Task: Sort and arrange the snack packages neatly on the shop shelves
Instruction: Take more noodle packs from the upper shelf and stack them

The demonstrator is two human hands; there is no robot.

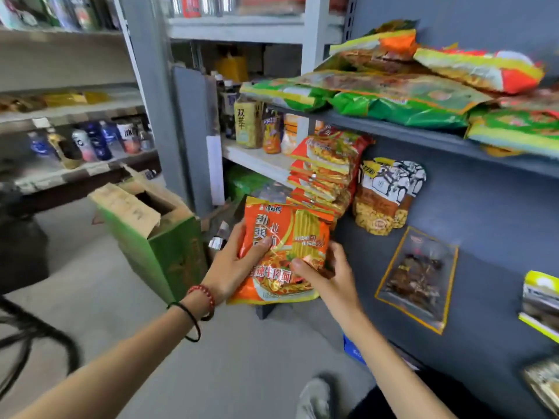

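Note:
I hold an orange instant-noodle packet (281,237) in both hands in front of the grey shelf (453,207). My left hand (234,264) grips its left edge, thumb on the front. My right hand (320,272) grips its lower right part, thumb across the print. Just behind it, a stack of matching orange packets (326,170) lies on the lower shelf. To their right lie a black-and-white noodle packet (385,195) and a clear packet of dark snacks (419,278). Green and orange packets (408,86) lie piled loosely on the upper shelf board.
An open green cardboard box (157,237) stands on the floor to the left. Bottles and drink cartons (251,122) fill the pale shelves behind it. More packets (541,303) lie at the far right. A shoe (314,397) shows at the bottom.

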